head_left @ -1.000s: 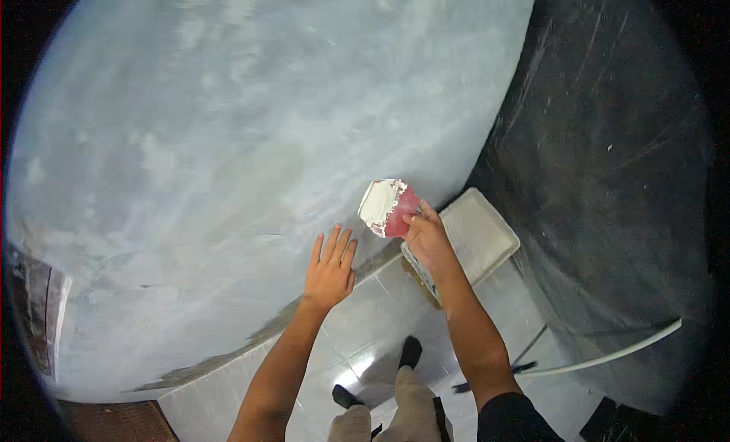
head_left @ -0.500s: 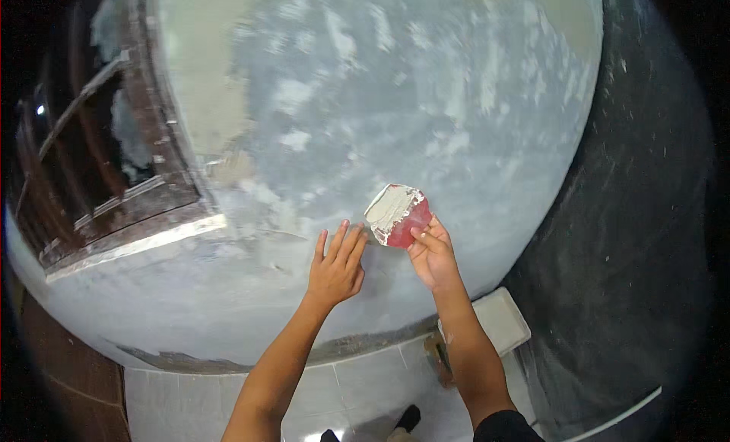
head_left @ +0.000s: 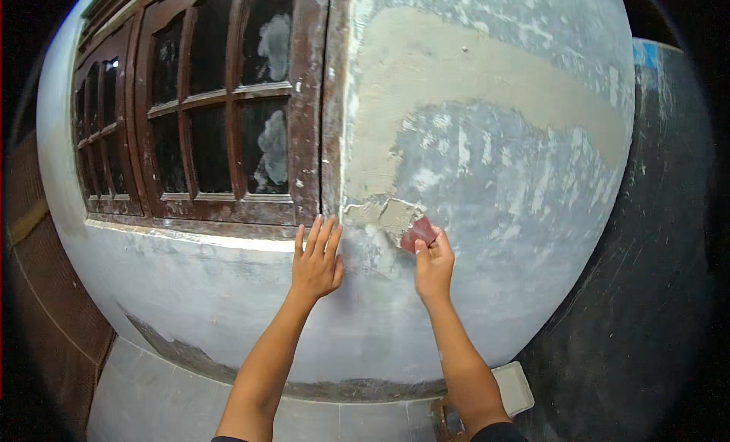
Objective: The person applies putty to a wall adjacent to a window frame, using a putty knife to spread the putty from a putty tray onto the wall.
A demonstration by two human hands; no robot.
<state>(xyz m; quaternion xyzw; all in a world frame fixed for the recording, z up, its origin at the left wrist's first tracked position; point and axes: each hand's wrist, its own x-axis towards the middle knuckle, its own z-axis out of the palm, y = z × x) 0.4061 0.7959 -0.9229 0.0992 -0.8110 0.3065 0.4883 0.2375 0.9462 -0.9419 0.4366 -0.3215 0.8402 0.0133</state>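
Observation:
My right hand pinches a red, flat putty spreader, thumb on its near face. Greyish-beige putty coats the spreader's upper left part, which meets the wall beside the window's lower right corner. A ragged ridge of putty runs left from the spreader toward the window frame. My left hand is raised, fingers stretched upward and slightly apart, holding nothing. Its fingertips are at the bottom corner of the brown window frame; whether they touch it I cannot tell. Above the spreader, a broad band of beige putty covers part of the grey wall.
Brown wooden window panes fill the upper left, over a whitish sill edge. At lower right stand a pale tray and a brown wooden object, partly behind my forearm. A dark wall borders the right side.
The view has swung up and left, showing more of the window. The spreader has gone from being held up in front of me to meeting the wall by the window corner, where a putty ridge now shows.

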